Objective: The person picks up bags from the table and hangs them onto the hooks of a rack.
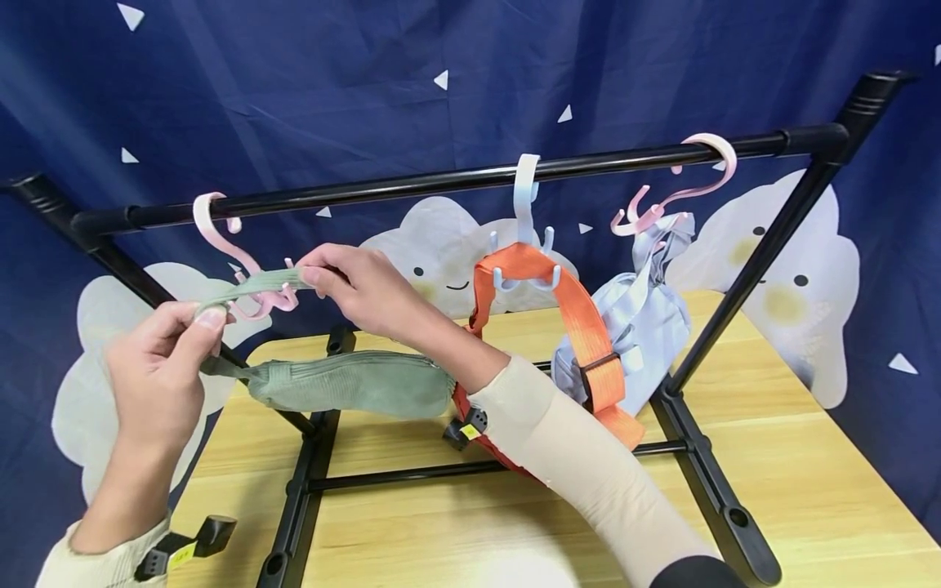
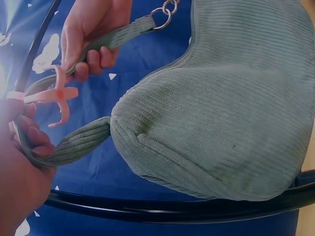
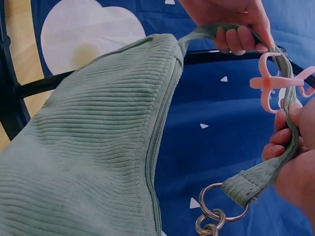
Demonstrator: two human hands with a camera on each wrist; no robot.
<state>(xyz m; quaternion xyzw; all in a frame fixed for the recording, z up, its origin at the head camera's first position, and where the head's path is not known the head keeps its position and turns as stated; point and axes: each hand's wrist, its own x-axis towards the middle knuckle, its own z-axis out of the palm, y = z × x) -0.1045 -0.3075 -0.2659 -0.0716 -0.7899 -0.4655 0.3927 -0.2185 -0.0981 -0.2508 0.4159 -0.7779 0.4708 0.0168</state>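
Observation:
A green corduroy shoulder bag (image 1: 360,382) hangs below both hands by its strap (image 1: 253,284). My left hand (image 1: 158,367) pinches the strap on the left side, thumb on top. On the other side my right hand (image 1: 360,286) grips the same strap between thumb and fingers. Between the hands, the strap lies over the prongs of a pink hook (image 1: 220,237) that hangs from the black rail (image 1: 367,189). In the right wrist view, a metal ring (image 3: 209,199) with chain links joins the strap's end. The zip (image 3: 160,132) runs along the bag's edge.
A light blue hook (image 1: 525,196) in the rail's middle carries an orange strap (image 1: 599,343). Right of it, another pink hook (image 1: 716,151) holds a pale blue-grey bag (image 1: 654,327). The black rack stands on a wooden table (image 1: 831,490) before a dark blue curtain (image 1: 353,82).

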